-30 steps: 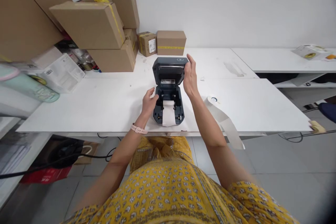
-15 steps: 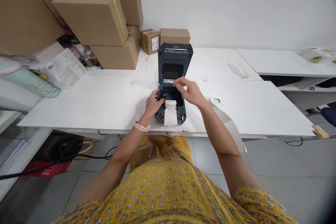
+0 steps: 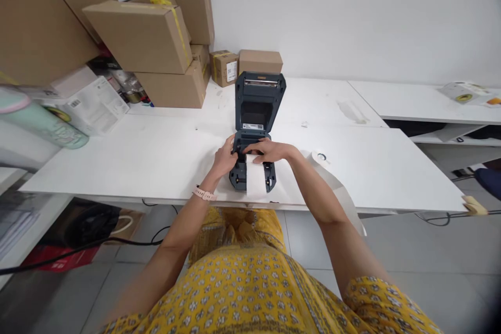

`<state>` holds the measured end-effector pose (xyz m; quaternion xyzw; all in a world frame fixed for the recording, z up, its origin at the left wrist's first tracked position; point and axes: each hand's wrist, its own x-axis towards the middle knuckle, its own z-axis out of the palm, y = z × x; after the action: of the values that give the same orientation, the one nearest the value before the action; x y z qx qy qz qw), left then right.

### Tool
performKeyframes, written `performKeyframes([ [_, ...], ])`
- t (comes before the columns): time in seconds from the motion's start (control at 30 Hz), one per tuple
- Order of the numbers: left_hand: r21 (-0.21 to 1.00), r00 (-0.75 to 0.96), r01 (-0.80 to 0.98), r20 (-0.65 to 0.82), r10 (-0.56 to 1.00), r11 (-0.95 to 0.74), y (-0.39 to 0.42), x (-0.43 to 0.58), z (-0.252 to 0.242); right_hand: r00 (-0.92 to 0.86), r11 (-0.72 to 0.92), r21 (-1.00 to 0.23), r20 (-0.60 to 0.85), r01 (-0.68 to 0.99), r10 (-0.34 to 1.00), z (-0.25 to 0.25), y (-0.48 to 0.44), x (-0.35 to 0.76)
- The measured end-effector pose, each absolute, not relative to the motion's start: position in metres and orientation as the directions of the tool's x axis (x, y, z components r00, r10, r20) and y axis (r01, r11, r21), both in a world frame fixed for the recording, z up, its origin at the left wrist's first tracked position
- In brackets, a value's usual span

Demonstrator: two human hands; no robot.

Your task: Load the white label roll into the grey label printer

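Printer on tabletop, near front edge; a hard shove could tip it off. Lid up, unheld; a bump might drop it on both hands. Right hand inside at the paper, clamped or not unclear; uneven push could skew the feed. Left hand against left side, grip can't tell.
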<state>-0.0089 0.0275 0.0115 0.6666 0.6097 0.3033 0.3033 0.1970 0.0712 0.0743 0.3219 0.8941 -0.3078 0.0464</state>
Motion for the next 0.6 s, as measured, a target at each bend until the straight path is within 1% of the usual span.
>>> performKeyframes([
  [0.07,0.749,0.084,0.657,0.036,0.996,-0.083,0.027,-0.010,0.012,-0.839,0.551,-0.687,-0.162,0.474,0.519,0.083,0.064,0.220],
  [0.1,0.735,0.084,0.673,0.042,0.996,-0.088,0.026,-0.010,0.012,-0.845,0.518,-0.757,-0.082,0.397,0.528,0.087,0.058,0.234],
  [0.17,0.716,0.089,0.691,0.049,0.995,-0.097,0.024,-0.009,0.012,-0.806,0.447,-0.851,0.049,0.275,0.590,0.092,0.039,0.265],
  [0.23,0.702,0.091,0.706,0.044,0.995,-0.096,0.022,-0.008,0.012,-0.737,0.364,-0.904,0.087,0.224,0.670,0.089,0.018,0.294],
  [0.3,0.674,0.081,0.734,0.032,0.996,-0.081,0.021,-0.006,0.013,-0.675,0.276,-0.926,0.033,0.257,0.738,0.078,0.002,0.314],
  [0.37,0.650,0.070,0.756,0.027,0.997,-0.071,0.021,-0.005,0.014,-0.617,0.234,-0.907,-0.036,0.351,0.786,0.061,-0.004,0.324],
  [0.43,0.650,0.063,0.757,0.030,0.998,-0.067,0.022,-0.005,0.015,-0.553,0.241,-0.851,-0.069,0.467,0.830,0.041,0.003,0.324],
  [0.53,0.685,0.048,0.726,0.042,0.998,-0.064,0.024,-0.005,0.012,-0.444,0.235,-0.704,-0.128,0.671,0.887,0.015,0.024,0.314],
  [0.6,0.708,0.049,0.702,0.061,0.997,-0.078,0.025,-0.006,0.010,-0.389,0.207,-0.624,-0.169,0.753,0.905,0.004,0.036,0.306],
])
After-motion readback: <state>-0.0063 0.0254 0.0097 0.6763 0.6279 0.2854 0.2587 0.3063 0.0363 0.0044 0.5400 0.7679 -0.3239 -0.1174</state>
